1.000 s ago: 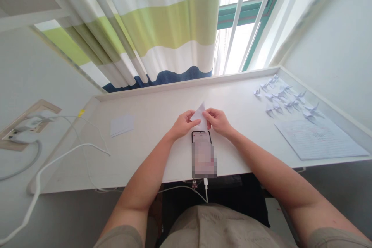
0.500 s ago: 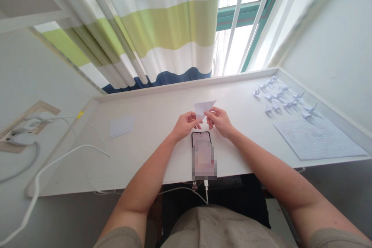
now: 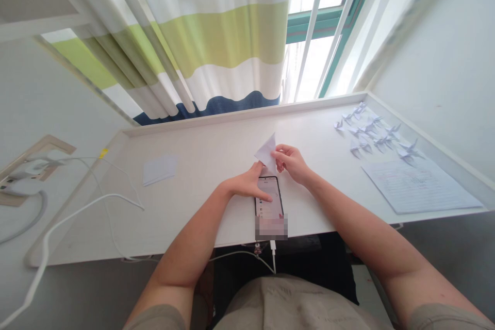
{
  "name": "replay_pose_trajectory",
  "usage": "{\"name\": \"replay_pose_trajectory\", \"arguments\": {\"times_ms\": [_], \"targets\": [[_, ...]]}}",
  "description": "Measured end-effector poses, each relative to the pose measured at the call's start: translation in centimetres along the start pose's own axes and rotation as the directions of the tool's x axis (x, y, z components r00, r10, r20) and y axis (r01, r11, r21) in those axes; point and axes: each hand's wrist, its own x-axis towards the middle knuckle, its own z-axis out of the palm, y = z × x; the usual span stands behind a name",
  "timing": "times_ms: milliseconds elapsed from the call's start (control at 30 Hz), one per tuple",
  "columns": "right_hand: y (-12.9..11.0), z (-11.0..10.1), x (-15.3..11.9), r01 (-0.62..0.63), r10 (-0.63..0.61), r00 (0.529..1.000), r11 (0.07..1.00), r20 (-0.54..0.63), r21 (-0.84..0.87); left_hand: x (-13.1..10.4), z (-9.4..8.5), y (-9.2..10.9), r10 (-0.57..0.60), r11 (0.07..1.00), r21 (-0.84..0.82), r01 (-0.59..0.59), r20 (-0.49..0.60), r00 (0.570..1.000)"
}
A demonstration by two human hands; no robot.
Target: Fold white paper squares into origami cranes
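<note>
A small white folded piece of paper [image 3: 266,148] with a pointed top is pinched at its right edge by my right hand [image 3: 290,161]. My left hand [image 3: 247,181] is spread over the upper part of a phone [image 3: 273,209], its thumb stretched across the screen and its fingertips close to the paper's lower left side. Whether those fingertips touch the paper I cannot tell. The phone lies on the white desk [image 3: 209,139] with its screen lit, part of it blurred out.
Several folded paper cranes [image 3: 373,131] stand at the back right, behind a written sheet [image 3: 415,185]. Blank paper squares [image 3: 160,169] lie at the left. A white charging cable [image 3: 273,252] runs from the phone; more white cords [image 3: 77,211] hang from a wall socket [image 3: 34,167].
My left hand has let go of the paper and moved down over the phone, its thumb opening out. The paper has turned in my right hand, its point now upward.
</note>
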Motion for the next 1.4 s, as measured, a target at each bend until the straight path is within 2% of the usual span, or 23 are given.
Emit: {"name": "replay_pose_trajectory", "arguments": {"times_ms": [100, 267, 400, 500, 567, 667, 833, 1000, 1133, 1233, 1400], "targets": [[0.0, 0.0, 0.1, -0.005, 0.005, 1.0, 1.0, 0.001, 0.001, 0.0, 0.0, 0.3, -0.065, 0.996, 0.065, 0.061, 0.055, 0.996], [-0.1, -0.1, 0.2, -0.017, 0.017, 1.0, 1.0, -0.011, 0.013, 0.1, 0.1, 0.6, -0.047, 0.995, 0.094, 0.042, 0.058, 0.997], [-0.3, -0.2, 0.1, -0.029, 0.029, 1.0, 0.999, 0.004, 0.028, 0.3, 0.0, 0.4, -0.004, 0.997, -0.083, 0.001, -0.03, 1.0], [-0.3, -0.2, -0.1, -0.046, 0.046, 0.998, 0.998, 0.032, 0.029, 0.6, -0.3, 0.9, -0.018, 0.966, -0.258, -0.027, -0.169, 0.985], [-0.2, -0.2, -0.1, -0.058, 0.057, 0.997, 0.998, 0.056, 0.019, 0.9, -0.4, 1.3, -0.036, 0.949, -0.307, -0.064, -0.31, 0.95], [0.2, -0.2, -0.1, -0.067, 0.068, 0.994, 0.998, 0.085, -0.007, 1.4, -0.3, 1.6, -0.075, 0.958, -0.278, -0.074, -0.488, 0.869], [0.6, -0.3, 0.1, -0.055, 0.059, 0.996, 0.996, 0.062, -0.066, 2.0, 0.1, 1.0, -0.14, 0.957, -0.286, -0.041, -0.583, 0.8], [1.0, 0.3, 0.2, 0.038, -0.037, 0.999, 0.995, 0.013, -0.093, 2.3, 0.4, 0.8, -0.178, 0.961, -0.277, -0.026, -0.684, 0.707], [1.4, 0.8, 0.1, 0.105, -0.105, 0.994, 0.985, 0.007, -0.138, 2.3, 0.5, 1.1, -0.188, 0.978, -0.203, 0.051, -0.739, 0.647], [1.4, 1.1, -0.1, 0.116, -0.114, 0.993, 0.974, 0.022, -0.197, 2.4, 0.8, 1.3, -0.11, 0.994, -0.078, 0.077, -0.742, 0.661], [0.6, 1.2, -0.6, 0.163, -0.157, 0.987, 0.957, 0.041, -0.242, 2.3, 1.1, 1.4, 0.057, 0.993, 0.113, 0.028, -0.682, 0.73]]}}
